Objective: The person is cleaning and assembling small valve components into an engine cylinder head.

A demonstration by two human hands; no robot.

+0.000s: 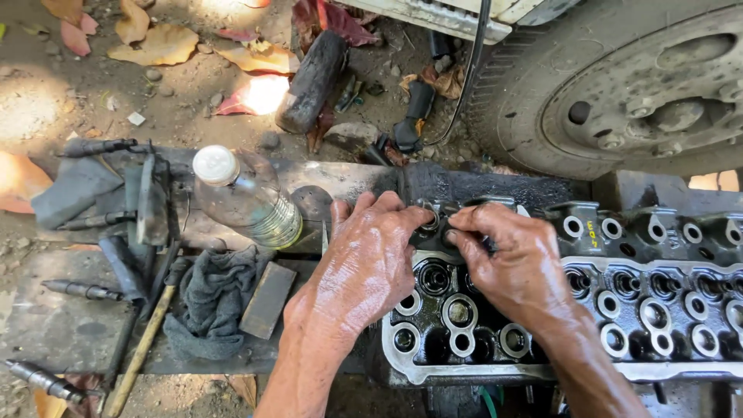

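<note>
An oily black engine cylinder head (635,310) with rows of round silver-rimmed bores lies across a wooden plank. My left hand (364,267) rests on its left end, fingertips pinching a small metal ring (430,219) at the upper left corner. My right hand (515,259) meets it from the right, fingers curled tight onto the same spot beside the ring. Both hands are greasy. What lies under the right fingertips is hidden.
A clear plastic bottle (246,197) with a white cap lies on the plank left of my hands. A dark rag (213,298), a flat metal block (267,300), several injectors (81,290) and a wooden-handled tool (139,348) lie further left. A vehicle wheel (619,85) stands behind.
</note>
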